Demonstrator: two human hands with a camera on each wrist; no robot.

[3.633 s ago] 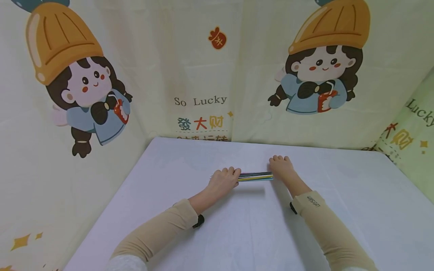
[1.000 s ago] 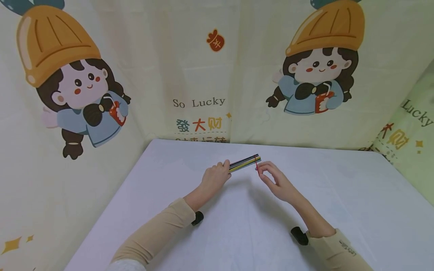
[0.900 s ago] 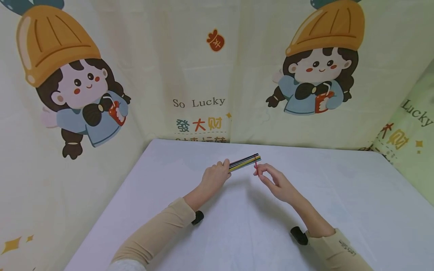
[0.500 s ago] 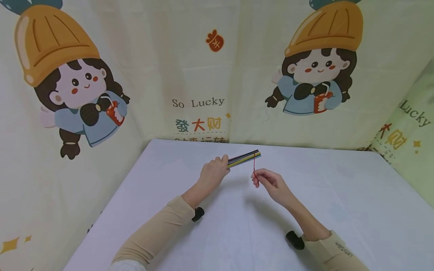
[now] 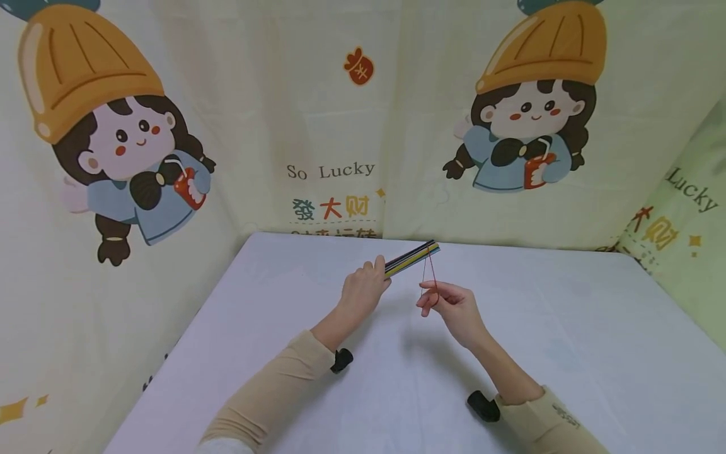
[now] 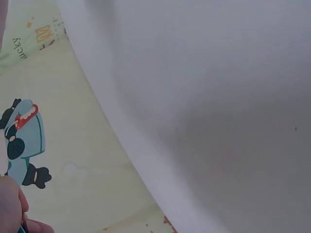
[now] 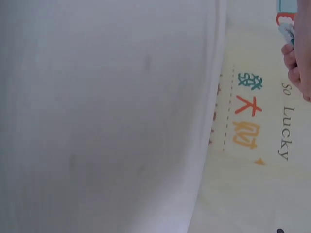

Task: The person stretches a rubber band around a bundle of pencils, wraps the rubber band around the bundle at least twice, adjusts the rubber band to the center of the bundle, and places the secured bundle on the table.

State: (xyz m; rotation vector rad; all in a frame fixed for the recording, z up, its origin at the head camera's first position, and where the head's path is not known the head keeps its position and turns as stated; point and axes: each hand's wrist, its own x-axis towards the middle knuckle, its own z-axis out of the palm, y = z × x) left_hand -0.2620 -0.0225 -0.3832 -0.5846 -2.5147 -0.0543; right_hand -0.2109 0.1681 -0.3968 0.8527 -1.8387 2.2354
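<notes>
The bundle of thin multicoloured sticks (image 5: pixel 411 258), level at first, now slants up toward its free end, while the right hand (image 5: pixel 455 310) has moved from beside that end to below it, pinching a red band (image 5: pixel 433 271) whose strands have spread apart.

I read "So Lucky" (image 5: pixel 331 171) and "發大财" (image 5: pixel 331 207) on the rear backdrop (image 5: pixel 317 113); "Lucky" (image 5: pixel 691 189) on the right-hand backdrop (image 5: pixel 709 252); sleeve lettering (image 5: pixel 565 415) illegible.

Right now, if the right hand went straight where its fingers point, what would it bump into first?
Probably the left hand, where it grips the bundle of colored sticks. The right hand points that way in the head view, but depth is unclear, so it might pass by.
</notes>
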